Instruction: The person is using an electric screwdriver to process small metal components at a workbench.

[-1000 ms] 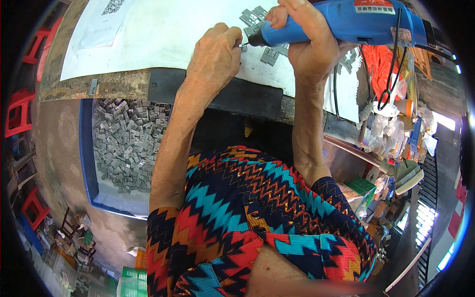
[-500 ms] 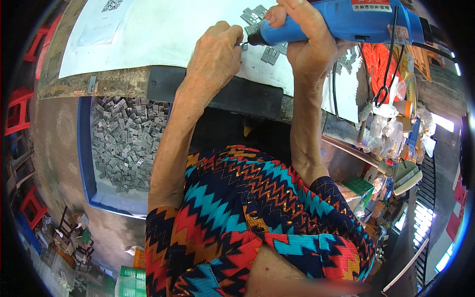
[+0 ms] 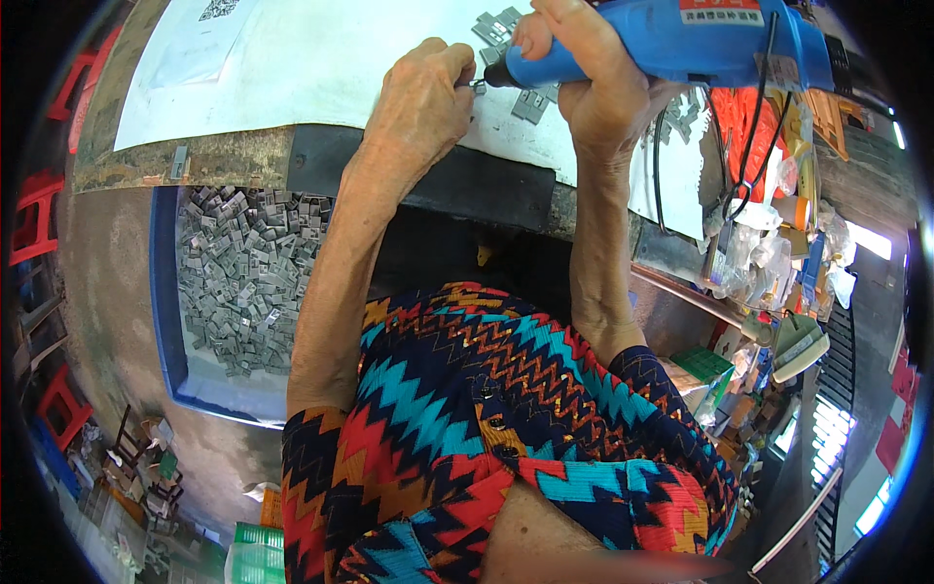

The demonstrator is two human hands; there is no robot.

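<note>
My right hand is wrapped round a blue electric screwdriver, which lies nearly level with its black nose toward the left. The thin bit at its tip meets a small grey part at the fingertips of my left hand. That hand is closed in a pinch on the part, most of which its fingers hide. Beyond the nose, flat grey pieces lie on the white sheet covering the worktable. More of these grey pieces rest just below the tool.
A blue bin heaped with small grey parts stands below the table edge at left. One grey piece sits on the wooden edge. Black cable loops down at right, near red and clear plastic bags. Red stools stand far left.
The screwdriver and my right hand have shifted slightly left, and its rear end has dipped a little. My left hand stays almost in place, still pinching the small part.
</note>
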